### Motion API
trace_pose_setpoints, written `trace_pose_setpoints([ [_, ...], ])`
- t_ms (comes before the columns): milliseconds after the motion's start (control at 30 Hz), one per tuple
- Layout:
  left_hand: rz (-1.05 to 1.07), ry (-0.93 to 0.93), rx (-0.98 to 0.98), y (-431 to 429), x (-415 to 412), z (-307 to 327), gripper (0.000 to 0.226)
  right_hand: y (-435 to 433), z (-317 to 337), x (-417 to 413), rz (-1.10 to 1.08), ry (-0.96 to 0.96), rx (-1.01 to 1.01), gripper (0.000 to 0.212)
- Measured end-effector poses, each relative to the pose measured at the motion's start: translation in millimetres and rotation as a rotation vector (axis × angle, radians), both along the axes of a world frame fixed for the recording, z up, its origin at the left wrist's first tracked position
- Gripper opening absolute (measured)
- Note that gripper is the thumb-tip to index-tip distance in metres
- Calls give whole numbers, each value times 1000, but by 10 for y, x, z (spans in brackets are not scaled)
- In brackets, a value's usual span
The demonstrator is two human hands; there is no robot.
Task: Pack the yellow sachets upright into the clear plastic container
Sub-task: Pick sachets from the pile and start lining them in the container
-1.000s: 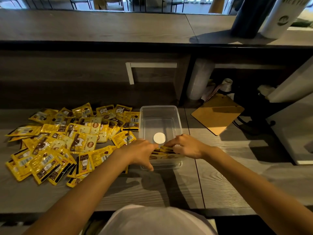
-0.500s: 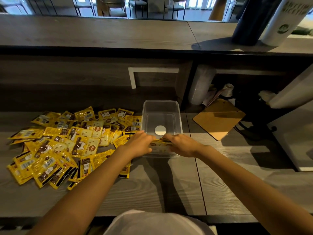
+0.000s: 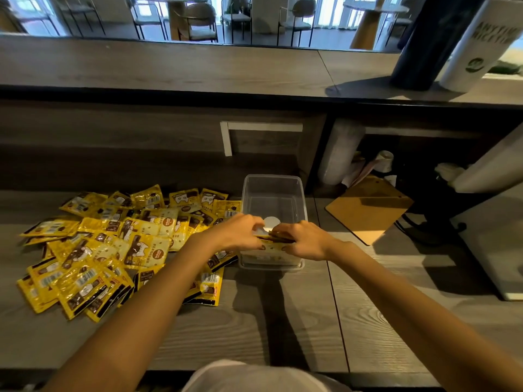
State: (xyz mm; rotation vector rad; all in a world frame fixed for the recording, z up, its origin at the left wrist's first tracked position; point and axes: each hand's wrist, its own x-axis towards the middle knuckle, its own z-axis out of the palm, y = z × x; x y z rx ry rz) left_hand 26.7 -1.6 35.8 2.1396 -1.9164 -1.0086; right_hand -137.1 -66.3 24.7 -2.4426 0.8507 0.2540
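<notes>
Both hands meet over the near end of the clear plastic container (image 3: 274, 193). The left hand (image 3: 239, 232) curls its grip around the left edge of a small bundle of yellow sachets (image 3: 273, 244), and the right hand (image 3: 304, 240) pinches the right edge of the same bundle, so the 2 hands grasp it between them. The bundle stands on edge against the container's near wall, its top edges showing between the fingertips and its faces visible through the clear plastic below; how many sachets it holds cannot be told

A round white disc (image 3: 271, 223) lies on the container floor just behind the hands, partly covered by the left fingers. The rest of the container, toward its far end, holds no sachets

The container stands on a grey wood-grain worktop (image 3: 283, 335), with its left side just beside a loose pile of yellow sachets (image 3: 113, 244). The pile spreads widely to the left, the sachets lying flat and overlapping, some with brown printed faces and barcodes up. A few lie under the left forearm

To the right of the container, apart from it, a brown clipboard (image 3: 368, 209) rests on the worktop. Beyond it stands a raised wooden counter (image 3: 169, 63) with a dark cylinder (image 3: 418, 41) and a white cylinder (image 3: 478, 41) on its right end
</notes>
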Motion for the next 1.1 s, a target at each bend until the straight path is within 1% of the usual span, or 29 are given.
trace_pose_setpoints([
  [100, 58, -6, -67, 4, 86, 70, 54, 8, 58, 65, -16, -3, -9, 36],
  [167, 125, -9, -136, 33, 158, 104, 48, 40, 98, 134, -37, -52, -41, 38],
  [233, 265, -24, -212, 93, 252, 108, 40, 116, 141, 266, -59, -129, -132, 42],
  [300, 427, -87, -279, 192, 376, 64, 34, 247, 155, 464, -59, -214, -213, 43],
  [367, 556, -166, -264, 350, 518, -39, 28, 410, 101, 700, 25, -234, -260, 42],
  [433, 618, -255, -150, 552, 635, -178, 24, 585, -19, 938, 162, -184, -263, 44],
  [500, 623, -309, -12, 765, 689, -328, 26, 728, -178, 1144, 230, -73, -218, 47],
  [567, 591, -325, 89, 948, 682, -470, 34, 809, -380, 1293, 253, 56, -204, 56],
  [633, 534, -350, 141, 1066, 625, -606, 41, 831, -603, 1381, 231, 169, -212, 71],
  [667, 512, -379, 149, 1099, 593, -668, 46, 837, -679, 1401, 179, 214, -176, 76],
  [733, 494, -443, 160, 1123, 558, -781, 57, 815, -813, 1417, 92, 271, -106, 78],
  [800, 512, -452, 155, 1118, 560, -849, 66, 798, -874, 1421, 43, 292, -72, 76],
  [900, 559, -400, 133, 1079, 574, -837, 78, 787, -884, 1426, -11, 252, -63, 75],
  [1000, 578, -383, 130, 1034, 590, -791, 81, 779, -834, 1433, -61, 204, -86, 77],
  [1100, 545, -369, 194, 1006, 633, -788, 80, 800, -803, 1465, -23, 193, -126, 83],
])
